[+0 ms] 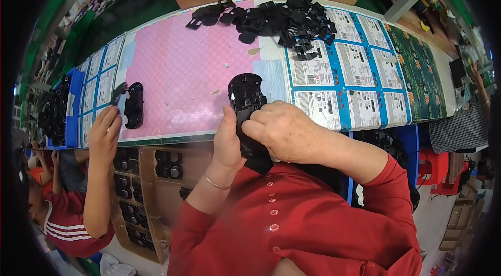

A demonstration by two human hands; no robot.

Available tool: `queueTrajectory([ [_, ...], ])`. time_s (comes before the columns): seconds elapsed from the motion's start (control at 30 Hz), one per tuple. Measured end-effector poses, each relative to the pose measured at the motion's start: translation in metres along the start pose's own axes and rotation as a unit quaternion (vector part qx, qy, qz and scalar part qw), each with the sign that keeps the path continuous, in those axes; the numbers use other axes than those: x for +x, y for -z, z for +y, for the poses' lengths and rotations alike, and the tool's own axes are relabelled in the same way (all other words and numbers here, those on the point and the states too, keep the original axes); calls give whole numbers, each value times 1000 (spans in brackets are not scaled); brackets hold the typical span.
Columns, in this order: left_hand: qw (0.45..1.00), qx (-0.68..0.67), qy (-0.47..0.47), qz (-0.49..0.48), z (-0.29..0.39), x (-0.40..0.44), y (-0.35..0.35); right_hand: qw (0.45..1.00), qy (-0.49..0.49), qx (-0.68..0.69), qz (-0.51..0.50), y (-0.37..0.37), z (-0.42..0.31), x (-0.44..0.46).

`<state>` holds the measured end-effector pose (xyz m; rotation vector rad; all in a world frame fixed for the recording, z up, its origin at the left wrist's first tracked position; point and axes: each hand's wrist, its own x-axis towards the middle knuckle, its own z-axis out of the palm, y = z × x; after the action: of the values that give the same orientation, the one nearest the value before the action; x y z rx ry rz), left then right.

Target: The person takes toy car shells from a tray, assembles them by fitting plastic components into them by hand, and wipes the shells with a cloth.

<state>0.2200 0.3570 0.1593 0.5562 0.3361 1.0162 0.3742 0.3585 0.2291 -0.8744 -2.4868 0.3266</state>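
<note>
In front of my chest is a black plastic toy car base [244, 91], held upright with its hollow, detailed side facing me. My left hand [227, 138] wraps round its lower left side, thumb pointing up along the edge. A bangle circles that wrist. My right hand [284, 132] is closed against the right side of the base, thumb and curled fingers pressed onto its middle. Whether a small piece sits under those fingers is hidden. Beyond, a heap of small black plastic parts [284, 20] lies on the table.
At left, a co-worker's hand [104, 132] holds a small dark part beside another black base [134, 105]. A blue bin [73, 109] of black parts stands farther left. Below the table edge is a cardboard box [148, 192] with black pieces. Printed sheets [355, 62] cover the table's right side.
</note>
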Motion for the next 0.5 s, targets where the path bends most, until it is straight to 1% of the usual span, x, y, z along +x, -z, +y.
queueTrajectory([
  [0.07,1000,6,-9,-4,0,1,-5,1000,-5,13,-3,2,4,-2],
  [0.13,999,37,5,37,0,2,-8,1000,-11,25,-4,4,7,-1],
  [0.27,999,21,4,41,-2,1,1,999,-31,34,8,11,11,-1],
  [0.3,999,-28,17,5,-2,1,4,999,-33,35,18,15,12,0],
  [0.33,996,-77,31,-32,-2,0,5,999,-26,17,-11,19,10,2],
  [0.37,996,-76,31,-32,-2,0,4,999,-26,17,-10,19,9,1],
  [0.43,999,-29,17,33,-2,0,1,1000,-23,19,-1,16,8,0],
  [0.5,999,-33,12,25,-2,1,-2,1000,-11,17,8,12,7,-2],
])
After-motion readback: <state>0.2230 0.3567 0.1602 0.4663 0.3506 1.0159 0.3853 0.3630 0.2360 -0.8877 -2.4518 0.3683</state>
